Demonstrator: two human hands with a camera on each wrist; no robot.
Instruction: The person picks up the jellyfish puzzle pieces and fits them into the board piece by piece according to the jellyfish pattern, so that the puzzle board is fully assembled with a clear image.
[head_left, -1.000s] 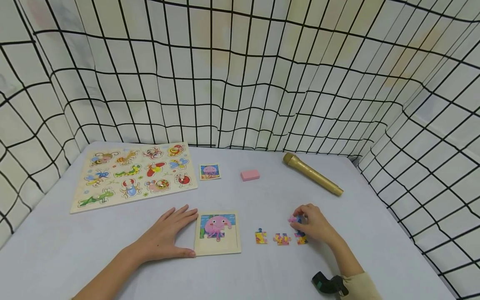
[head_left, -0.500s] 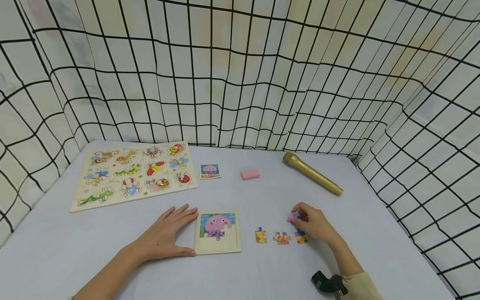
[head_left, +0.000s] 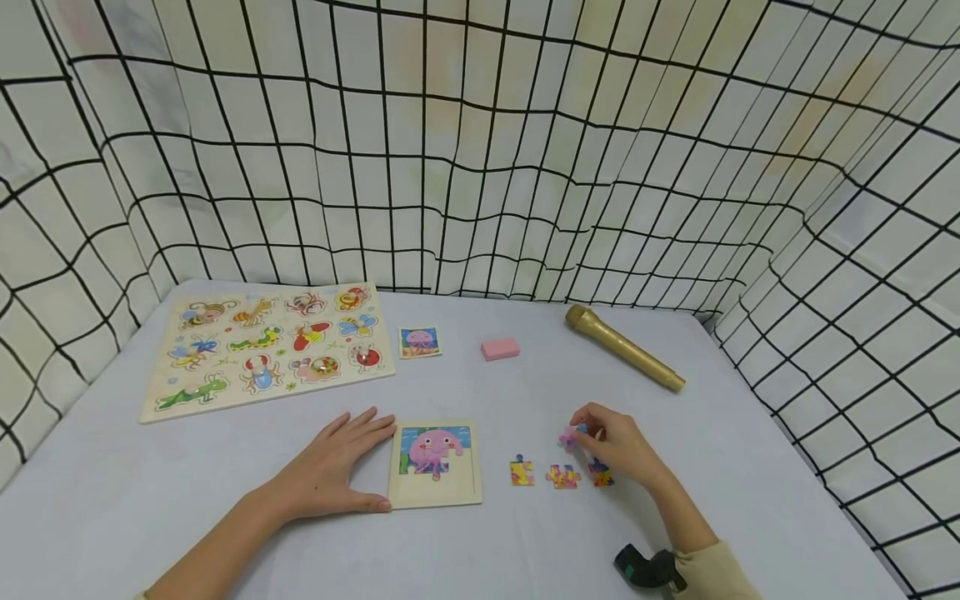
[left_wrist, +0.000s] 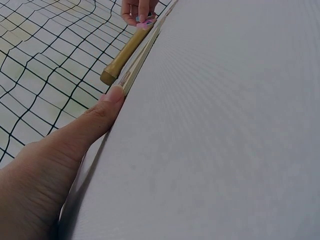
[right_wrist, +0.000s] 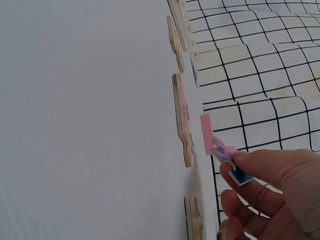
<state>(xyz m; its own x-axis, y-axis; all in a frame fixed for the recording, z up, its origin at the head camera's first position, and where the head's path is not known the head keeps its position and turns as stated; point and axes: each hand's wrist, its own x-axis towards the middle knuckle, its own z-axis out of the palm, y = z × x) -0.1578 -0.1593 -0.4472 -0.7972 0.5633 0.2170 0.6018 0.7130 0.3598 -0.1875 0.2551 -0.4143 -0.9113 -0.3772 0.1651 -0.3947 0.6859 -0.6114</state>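
My left hand (head_left: pixel 333 475) lies spread on the table, thumb and fingertips right at the left edge of a small wooden jigsaw tray (head_left: pixel 467 490). Fitted pieces in the tray form a pink octopus picture, with bare wood at its lower right. Between thumb and index finger, my right hand (head_left: pixel 621 442) pinches a pink and blue jigsaw piece (right_wrist: pixel 241 175), held above the table right of the tray. In a row below that hand lie a yellow piece (head_left: pixel 522 472), a pink and yellow piece (head_left: pixel 563 477) and a blue and yellow piece (head_left: pixel 602 473).
Behind the tray lie a small octopus picture card (head_left: pixel 420 342) and a pink block (head_left: pixel 500 349). A gold microphone (head_left: pixel 626 348) rests at the back right. At the back left is a large wooden insect puzzle board (head_left: pixel 270 346). Black netting (head_left: pixel 480 167) over white cloth surrounds the table.
My right hand has moved slightly left with the pink and blue jigsaw piece, showing more of the blue and yellow piece. My left hand has stayed at the tray's edge.
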